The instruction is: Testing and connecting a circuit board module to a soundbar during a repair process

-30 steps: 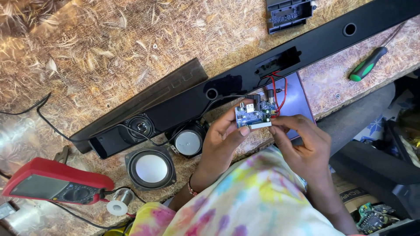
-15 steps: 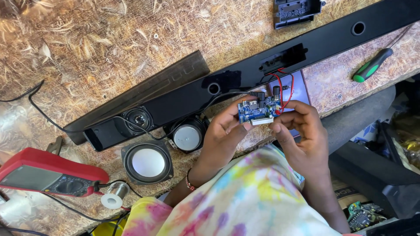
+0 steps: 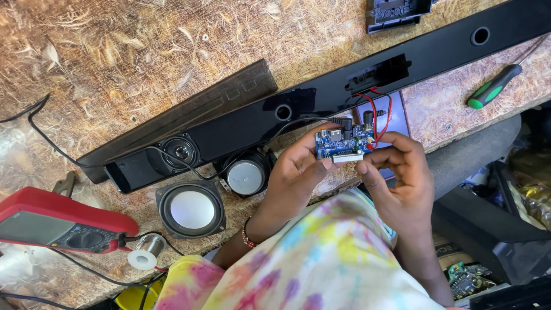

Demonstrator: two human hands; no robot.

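From my view over the bench, the nearest thing to a container is the long black soundbar housing [image 3: 321, 103] lying diagonally across the chipboard table [image 3: 115, 51]: one round speaker [image 3: 179, 151] sits seated in its left end, and an open cut-out near the middle lets red wires [image 3: 376, 112] run out toward the hands. A second round speaker [image 3: 245, 175] lies out of the housing just below it, touching its lower edge, and a larger square-framed speaker [image 3: 191, 209] lies loose on the table beside that. I see the left hand [image 3: 293, 172] curled closed on the left end of a small blue circuit board [image 3: 344, 143], fingers wrapped underneath and the thumb on top. The right hand [image 3: 399, 178] is closed on the board's right end, thumb and forefinger pinching near the white connector along its lower edge. The board is held between both hands just above the table edge, right below the housing's cut-out, still tethered by the wires. A red multimeter [image 3: 57, 221] rests at the far left with a small solder spool [image 3: 146, 252] near it, and a green-handled screwdriver [image 3: 493, 87] lies well apart at the right.
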